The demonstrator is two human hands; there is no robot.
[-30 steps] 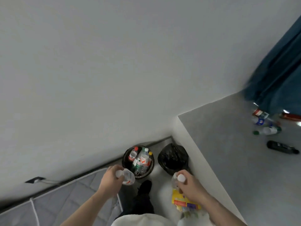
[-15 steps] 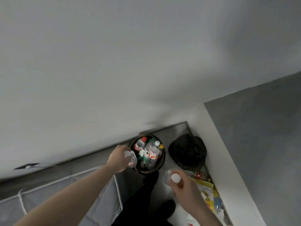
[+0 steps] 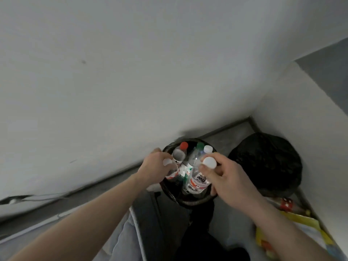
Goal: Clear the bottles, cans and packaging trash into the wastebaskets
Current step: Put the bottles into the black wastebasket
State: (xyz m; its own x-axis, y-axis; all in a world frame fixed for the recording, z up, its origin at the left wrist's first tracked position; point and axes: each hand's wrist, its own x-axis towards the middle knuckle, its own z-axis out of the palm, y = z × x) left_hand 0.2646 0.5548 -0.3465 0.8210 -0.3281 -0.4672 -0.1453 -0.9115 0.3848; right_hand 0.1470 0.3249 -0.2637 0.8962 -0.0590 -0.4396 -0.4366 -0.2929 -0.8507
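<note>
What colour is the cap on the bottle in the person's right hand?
White: the cap on the bottle in the right hand, head view.

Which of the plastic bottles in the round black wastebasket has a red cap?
The clear plastic bottle with the red cap at the far left of the round black wastebasket, beside the left hand. Its neighbours show green and white caps.

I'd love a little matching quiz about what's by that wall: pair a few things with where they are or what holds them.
Things:
1. white-capped bottle
2. crushed bottle
3. red-capped bottle
4. black bag

Places:
A. standing inside the round bin
B. held by the left hand
C. on the floor right of the bin
D. held by the right hand

Pairs: 1-D, 2-B, 3-A, 4-C
</note>
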